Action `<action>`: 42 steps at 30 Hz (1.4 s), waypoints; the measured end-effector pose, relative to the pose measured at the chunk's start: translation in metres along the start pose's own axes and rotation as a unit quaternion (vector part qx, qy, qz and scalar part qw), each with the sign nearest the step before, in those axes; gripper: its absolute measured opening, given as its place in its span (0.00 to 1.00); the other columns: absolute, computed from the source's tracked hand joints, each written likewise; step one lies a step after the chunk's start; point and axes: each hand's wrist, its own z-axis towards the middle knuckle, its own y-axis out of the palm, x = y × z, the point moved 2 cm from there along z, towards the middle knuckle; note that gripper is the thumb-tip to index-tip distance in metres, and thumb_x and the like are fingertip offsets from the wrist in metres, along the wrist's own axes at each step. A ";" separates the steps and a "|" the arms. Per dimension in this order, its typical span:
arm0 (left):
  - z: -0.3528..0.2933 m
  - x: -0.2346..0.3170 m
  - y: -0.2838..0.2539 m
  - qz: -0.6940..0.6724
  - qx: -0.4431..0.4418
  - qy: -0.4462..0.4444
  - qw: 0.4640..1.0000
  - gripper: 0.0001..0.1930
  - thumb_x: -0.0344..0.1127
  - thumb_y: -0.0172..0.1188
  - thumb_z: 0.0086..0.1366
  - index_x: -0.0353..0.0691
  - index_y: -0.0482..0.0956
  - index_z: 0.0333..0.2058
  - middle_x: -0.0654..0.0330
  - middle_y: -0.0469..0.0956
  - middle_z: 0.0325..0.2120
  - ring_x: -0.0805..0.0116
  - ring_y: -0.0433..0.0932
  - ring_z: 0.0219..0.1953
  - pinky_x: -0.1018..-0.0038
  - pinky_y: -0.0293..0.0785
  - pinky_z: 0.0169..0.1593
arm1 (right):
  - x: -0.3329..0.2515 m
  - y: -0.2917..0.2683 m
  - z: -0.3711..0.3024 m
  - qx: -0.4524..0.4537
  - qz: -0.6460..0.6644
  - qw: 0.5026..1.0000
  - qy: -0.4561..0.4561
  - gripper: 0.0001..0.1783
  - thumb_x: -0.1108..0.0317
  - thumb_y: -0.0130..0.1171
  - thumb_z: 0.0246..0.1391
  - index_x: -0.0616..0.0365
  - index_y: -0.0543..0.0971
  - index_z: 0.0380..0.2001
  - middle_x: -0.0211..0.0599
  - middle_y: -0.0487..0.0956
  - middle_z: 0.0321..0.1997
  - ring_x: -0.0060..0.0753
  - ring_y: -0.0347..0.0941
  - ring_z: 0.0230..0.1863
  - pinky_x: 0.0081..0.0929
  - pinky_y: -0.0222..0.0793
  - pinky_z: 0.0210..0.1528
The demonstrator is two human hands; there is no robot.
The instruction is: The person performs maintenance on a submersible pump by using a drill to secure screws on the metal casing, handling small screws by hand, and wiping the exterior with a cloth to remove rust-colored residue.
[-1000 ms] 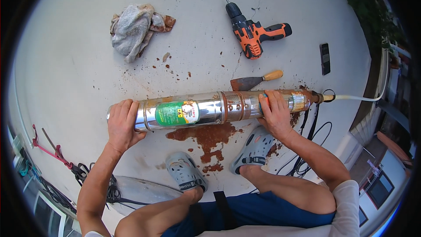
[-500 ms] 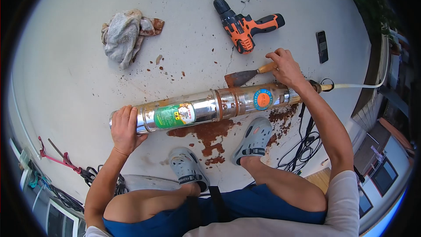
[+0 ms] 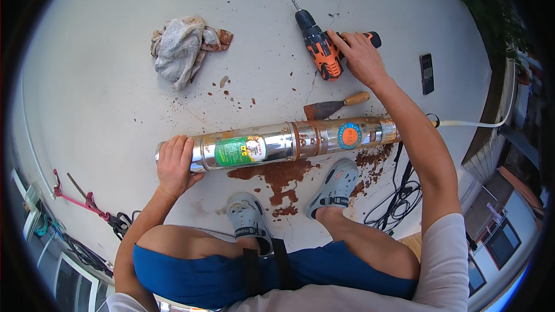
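A long shiny submersible pump (image 3: 277, 145) lies across the ground in front of me, rusty around its middle and bearing a green label and a round blue-and-orange sticker. My left hand (image 3: 176, 164) grips its left end, fingers over the top and thumb below. Farther off, my right hand (image 3: 361, 58) is on the handle of an orange-and-black cordless drill (image 3: 324, 52), its fingers curled over the grip. The drill lies on its side, bit pointing away. Between drill and pump, a scraper (image 3: 326, 108) with a wooden handle rests with its blade against the pump.
A dirty grey rag (image 3: 184, 52) lies at the far left. To the right are a black phone (image 3: 426, 74), a pale hose (image 3: 474, 123) at the pump's end and a coiled black cable (image 3: 399, 199). Rusty dirt (image 3: 280, 179) covers the ground near my clogs.
My right hand has let go of the scraper's handle and moved away from me onto the drill. The scraper stays beside the pump. My left hand still holds the pump's end.
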 end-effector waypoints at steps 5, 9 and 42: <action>-0.007 0.001 0.003 0.019 0.016 0.008 1.000 0.49 0.40 0.78 0.31 0.31 0.72 0.57 0.42 0.75 0.53 0.42 0.75 0.56 0.49 0.69 0.60 | -0.001 0.015 0.012 -0.020 0.006 1.000 -0.020 0.42 0.73 0.65 0.48 0.46 0.67 0.68 0.36 0.76 0.43 0.42 0.75 0.46 0.40 0.72 0.50; -0.013 0.004 0.010 0.037 0.043 0.010 0.998 0.48 0.39 0.78 0.30 0.32 0.73 0.56 0.42 0.76 0.52 0.43 0.75 0.56 0.50 0.70 0.60 | -0.011 -0.031 0.016 -0.111 0.071 0.991 0.013 0.38 0.68 0.69 0.46 0.48 0.71 0.64 0.37 0.79 0.42 0.43 0.77 0.45 0.38 0.73 0.48; -0.031 -0.001 0.020 0.021 0.075 -0.019 0.997 0.48 0.39 0.78 0.32 0.37 0.74 0.58 0.47 0.75 0.55 0.49 0.74 0.59 0.55 0.69 0.63 | -0.103 -0.162 0.049 -0.519 0.412 0.666 0.343 0.16 0.69 0.68 0.46 0.62 0.80 0.39 0.30 0.80 0.30 0.20 0.76 0.26 0.23 0.77 0.29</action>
